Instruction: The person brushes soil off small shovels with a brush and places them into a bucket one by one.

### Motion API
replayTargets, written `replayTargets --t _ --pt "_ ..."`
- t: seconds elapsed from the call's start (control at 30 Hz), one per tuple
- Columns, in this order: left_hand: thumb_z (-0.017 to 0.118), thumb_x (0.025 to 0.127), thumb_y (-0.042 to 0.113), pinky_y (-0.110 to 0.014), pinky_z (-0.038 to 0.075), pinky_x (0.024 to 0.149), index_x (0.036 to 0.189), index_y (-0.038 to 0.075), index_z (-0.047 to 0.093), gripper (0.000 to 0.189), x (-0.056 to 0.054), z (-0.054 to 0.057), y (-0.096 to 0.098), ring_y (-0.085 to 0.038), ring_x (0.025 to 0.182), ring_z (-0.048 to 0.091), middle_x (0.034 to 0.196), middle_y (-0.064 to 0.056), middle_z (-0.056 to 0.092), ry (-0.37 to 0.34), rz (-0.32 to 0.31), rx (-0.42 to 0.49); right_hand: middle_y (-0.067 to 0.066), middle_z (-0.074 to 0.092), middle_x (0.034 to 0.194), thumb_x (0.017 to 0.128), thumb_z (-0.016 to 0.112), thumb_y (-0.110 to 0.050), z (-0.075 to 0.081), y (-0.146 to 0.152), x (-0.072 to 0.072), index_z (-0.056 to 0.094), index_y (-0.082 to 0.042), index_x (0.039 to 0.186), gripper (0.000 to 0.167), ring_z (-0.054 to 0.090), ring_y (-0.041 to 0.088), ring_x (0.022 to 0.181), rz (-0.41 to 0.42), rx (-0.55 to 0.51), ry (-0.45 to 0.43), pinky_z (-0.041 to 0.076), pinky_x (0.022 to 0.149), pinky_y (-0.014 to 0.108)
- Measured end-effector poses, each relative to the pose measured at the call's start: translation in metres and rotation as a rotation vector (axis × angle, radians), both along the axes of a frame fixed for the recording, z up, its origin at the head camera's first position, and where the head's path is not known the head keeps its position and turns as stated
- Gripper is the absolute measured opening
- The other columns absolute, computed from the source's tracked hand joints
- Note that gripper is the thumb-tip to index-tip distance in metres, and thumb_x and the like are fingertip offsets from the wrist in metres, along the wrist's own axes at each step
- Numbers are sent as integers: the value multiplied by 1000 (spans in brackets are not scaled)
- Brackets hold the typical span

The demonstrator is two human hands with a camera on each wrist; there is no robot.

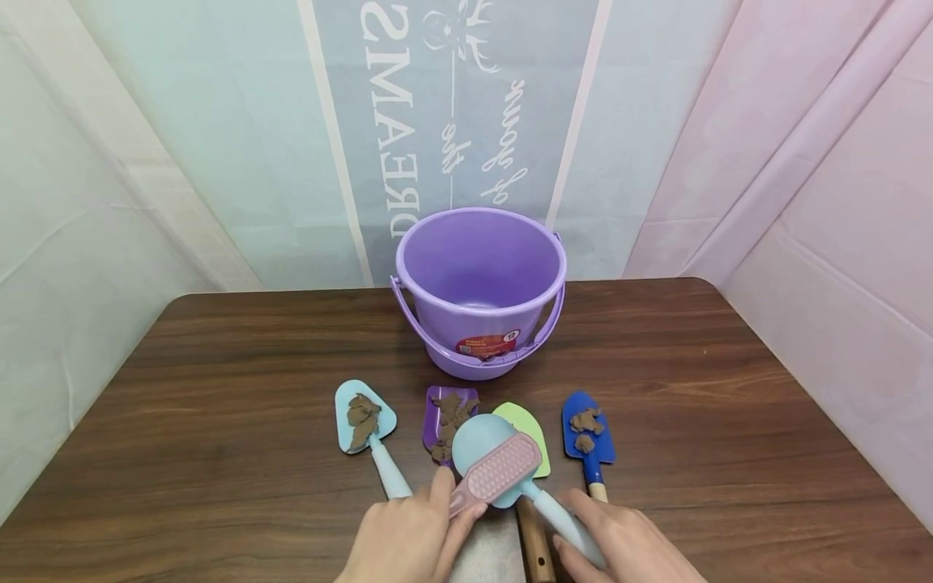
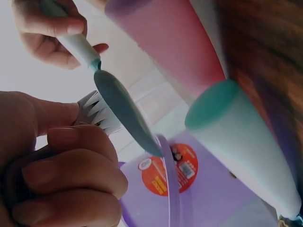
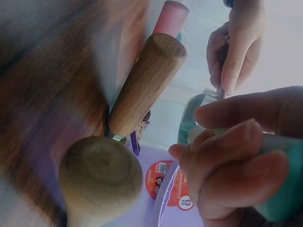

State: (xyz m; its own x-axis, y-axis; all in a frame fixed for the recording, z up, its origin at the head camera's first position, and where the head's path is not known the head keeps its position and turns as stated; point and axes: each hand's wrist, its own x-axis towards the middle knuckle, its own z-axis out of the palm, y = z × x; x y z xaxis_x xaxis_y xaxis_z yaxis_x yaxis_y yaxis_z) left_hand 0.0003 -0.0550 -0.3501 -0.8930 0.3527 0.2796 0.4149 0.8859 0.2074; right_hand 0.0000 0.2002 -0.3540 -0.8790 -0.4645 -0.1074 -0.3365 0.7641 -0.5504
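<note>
My left hand grips the handle of a pink brush. Its white bristles face the blade of a light blue toy shovel, and the brush head lies across that round blade in the head view. Whether the bristles touch it, I cannot tell. The shovel's pale handle is held by my right hand. Both tools are above a green shovel and a purple shovel on the table. Brown clumps lie on the purple one.
Behind the shovels stands a purple bucket, its handle lowered to the front. A light blue triangular shovel lies on the left and a dark blue shovel on the right, both bearing brown clumps. Fabric hangs behind the wooden table.
</note>
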Motion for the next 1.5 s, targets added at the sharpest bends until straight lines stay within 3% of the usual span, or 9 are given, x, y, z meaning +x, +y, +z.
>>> replayTargets --t 0.33,0.57,0.73,1.1,1.5 --pt "59 89 54 -27 26 34 88 11 48 45 2 -3 4 -5 35 34 45 10 34 71 -16 -19 -13 51 73 89 66 -25 -1 1 -1 58 -10 111 28 43 -5 57 5 -6 -35 37 48 20" --pt "54 94 50 -25 23 35 84 13 46 40 -1 -3 1 -3 37 29 47 9 32 0 -24 -15 -14 50 74 89 66 -25 -1 1 0 57 -11 112 28 42 -5 57 17 -14 -3 36 48 20" --pt "54 94 49 -25 24 36 86 13 46 38 -3 -3 -1 -4 38 29 47 10 33 -3 -16 -9 -15 49 73 89 66 -24 0 1 1 57 -11 113 28 42 -6 57 21 -27 6 36 48 19" --pt "57 92 51 -31 31 37 94 12 52 40 -7 -4 -9 -17 40 49 47 4 44 -9 51 -19 -13 51 73 89 66 -24 1 0 0 58 -10 113 29 42 -4 56 11 -15 -41 37 48 20" --pt "60 91 48 -30 30 37 88 12 50 37 -11 2 -17 -18 41 51 48 5 41 54 118 5 -12 53 73 89 66 -25 2 0 -1 58 -9 114 31 44 -3 55 -13 -15 -101 38 48 21"
